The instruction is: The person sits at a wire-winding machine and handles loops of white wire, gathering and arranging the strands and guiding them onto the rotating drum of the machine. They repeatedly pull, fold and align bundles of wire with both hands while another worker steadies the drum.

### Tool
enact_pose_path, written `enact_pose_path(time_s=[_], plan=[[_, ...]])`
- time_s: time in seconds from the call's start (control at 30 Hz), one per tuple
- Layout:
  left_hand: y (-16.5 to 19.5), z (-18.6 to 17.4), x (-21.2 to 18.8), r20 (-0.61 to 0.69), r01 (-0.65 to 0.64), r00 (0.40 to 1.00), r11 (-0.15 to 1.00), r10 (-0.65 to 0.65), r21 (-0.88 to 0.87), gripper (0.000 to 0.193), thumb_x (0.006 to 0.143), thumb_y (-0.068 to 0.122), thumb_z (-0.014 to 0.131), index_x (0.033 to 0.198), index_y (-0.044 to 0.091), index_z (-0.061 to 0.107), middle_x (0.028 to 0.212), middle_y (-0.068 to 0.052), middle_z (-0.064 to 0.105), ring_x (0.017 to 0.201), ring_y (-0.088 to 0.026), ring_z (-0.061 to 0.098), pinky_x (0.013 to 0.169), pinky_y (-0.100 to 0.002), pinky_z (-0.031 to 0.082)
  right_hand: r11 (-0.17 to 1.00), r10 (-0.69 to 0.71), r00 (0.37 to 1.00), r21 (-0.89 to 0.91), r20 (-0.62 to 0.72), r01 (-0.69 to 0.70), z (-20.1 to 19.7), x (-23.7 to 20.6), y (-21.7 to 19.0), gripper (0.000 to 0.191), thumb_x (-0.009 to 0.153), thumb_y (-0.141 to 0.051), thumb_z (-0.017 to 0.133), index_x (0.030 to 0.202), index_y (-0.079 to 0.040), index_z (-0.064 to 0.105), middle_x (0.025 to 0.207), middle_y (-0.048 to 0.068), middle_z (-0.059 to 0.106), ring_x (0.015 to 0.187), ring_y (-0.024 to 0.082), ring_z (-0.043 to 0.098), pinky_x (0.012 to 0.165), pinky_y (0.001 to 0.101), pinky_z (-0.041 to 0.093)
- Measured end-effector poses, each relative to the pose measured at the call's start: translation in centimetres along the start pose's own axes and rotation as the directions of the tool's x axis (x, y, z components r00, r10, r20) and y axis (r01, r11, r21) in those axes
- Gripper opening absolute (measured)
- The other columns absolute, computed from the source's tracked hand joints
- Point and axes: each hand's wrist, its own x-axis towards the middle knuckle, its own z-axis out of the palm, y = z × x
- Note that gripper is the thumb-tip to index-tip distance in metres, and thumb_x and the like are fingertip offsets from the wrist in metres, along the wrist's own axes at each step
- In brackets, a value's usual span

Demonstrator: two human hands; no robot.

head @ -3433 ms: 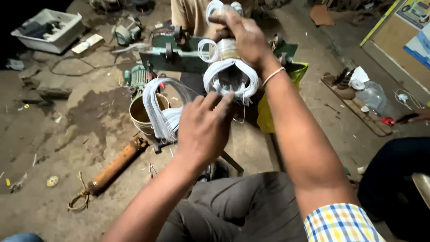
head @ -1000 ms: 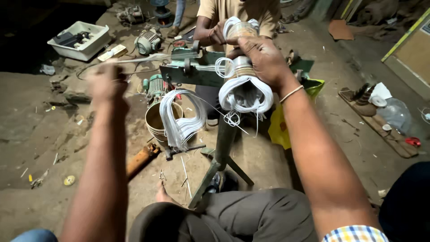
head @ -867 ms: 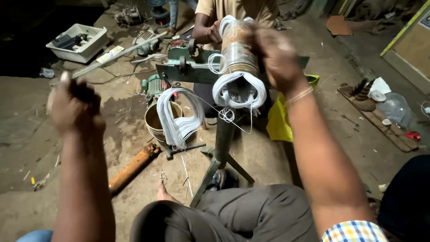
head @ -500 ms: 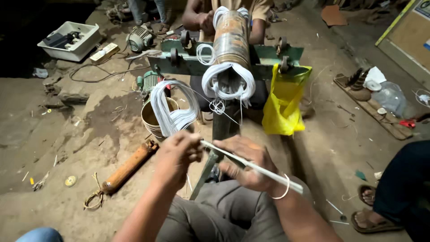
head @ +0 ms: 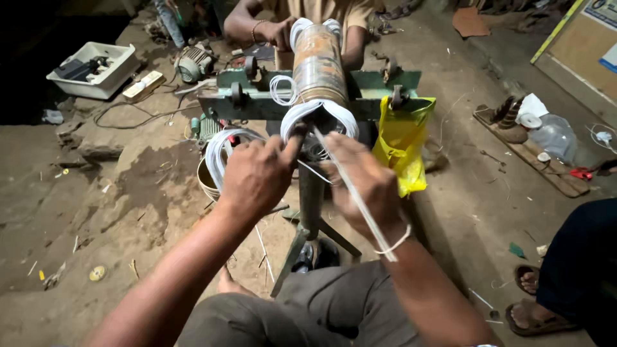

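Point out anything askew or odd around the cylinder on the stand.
White wire loops bulge loose from the near end of the cylinder, not seated flat. A second white coil hangs over the tin beside the stand.

One camera only — worn on the person's head, tilted steeply down and forward over their own lap and forearms. It sits close: the left hand [head: 257, 177] and right hand [head: 366, 183] fill the middle of the frame, arms running in from the bottom edge. Just beyond the fingertips stands the rusty cylindrical motor stator [head: 319, 67] on its green stand [head: 379, 87], and the view faces straight along its length. Past that, at the top edge, a second person's hand [head: 277, 32] shows, cropped above the forearm. Left of the fingers the dirt floor [head: 83, 212] stretches away; right of them another person's sandalled foot [head: 530, 315] enters — no second view shares this.
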Motion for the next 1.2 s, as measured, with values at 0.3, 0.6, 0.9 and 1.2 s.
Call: enact_pose_path(time_s=[0.3, 0.6, 0.9, 1.2], plan=[[-1.0, -0.5, -0.3, -0.042, -0.083, 0.996, 0.967, 0.075, -0.242, 0.042, 0.082, 0.012, 0.062, 0.124, 0.008, 0.067, 0.073, -0.009, 0.065, 0.060, -0.029, 0.065, 0.052, -0.043, 0.049, 0.985, 0.024, 0.998, -0.172, 0.052, -0.015, 2.3, 0.1, 0.2, 0.036, 0.100, -0.019, 0.068, 0.132, -0.003, 0.063, 0.124, 0.020, 0.070, 0.086, 0.036, 0.074, 0.069, 0.0396, 0.059], [0.4, -0.5, 1.5, 0.199, 0.036, 0.980, 0.995, -0.016, -0.094, 0.012, 0.088, 0.014, 0.060, 0.092, 0.008, 0.069, 0.067, -0.014, 0.067, 0.059, -0.032, 0.069, 0.049, -0.045, 0.053, 0.992, 0.090, 0.993, -0.090, 0.079, -0.083, 3.1, -0.1, 1.6, 0.026, 0.103, -0.023, 0.064, 0.122, -0.005, 0.061, 0.110, 0.019, 0.072, 0.076, 0.040, 0.071, 0.062, 0.0443, 0.057], [-0.1, -0.9, 1.5, 0.365, -0.015, 0.930, 0.999, 0.025, -0.030, 0.023, 0.093, 0.014, 0.055, 0.111, 0.009, 0.067, 0.065, -0.013, 0.068, 0.055, -0.028, 0.070, 0.044, -0.041, 0.053, 0.997, 0.042, 0.999, 0.064, 0.013, -0.043, 3.1, -0.7, 1.7, 0.020, 0.101, -0.019, 0.067, 0.115, -0.006, 0.066, 0.101, 0.017, 0.074, 0.078, 0.038, 0.072, 0.064, 0.0424, 0.057], [-1.7, 1.0, -0.5, 0.165, -0.155, 0.974, 0.988, 0.157, -0.024, 0.038, 0.087, 0.019, 0.061, 0.125, 0.021, 0.067, 0.069, -0.006, 0.065, 0.061, -0.024, 0.068, 0.052, -0.040, 0.050, 0.998, -0.014, 0.998, 0.058, 0.056, 0.011, 0.6, -0.3, 0.5, 0.027, 0.095, -0.019, 0.070, 0.118, -0.004, 0.069, 0.110, 0.016, 0.075, 0.091, 0.035, 0.076, 0.074, 0.0392, 0.060]])
